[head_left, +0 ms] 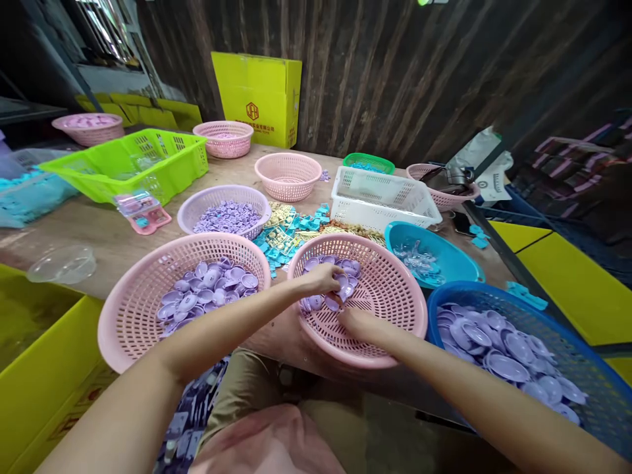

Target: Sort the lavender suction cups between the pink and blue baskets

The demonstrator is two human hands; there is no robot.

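Observation:
Both my hands are inside the middle pink basket [390, 276], over its left half. My left hand [323, 280] has its fingers closed around a small glossy purple plastic dish [345, 287]. Just below and to the right, my right hand [358, 324] is low in the basket with curled fingers; its fingertips are largely hidden, and what they hold cannot be made out. Loose purple dishes [312, 303] lie around my left hand, against the basket's left side. To the left, a larger pink basket [131, 316] holds a heap of similar purple dishes [210, 289].
A blue basket [587, 349] of larger purple dishes stands at right. Behind are a lilac basket [185, 214], loose turquoise pieces [276, 247], a white crate [380, 214], a turquoise basin [457, 247] and a green tray [182, 174]. Yellow boxes [49, 375] flank the table.

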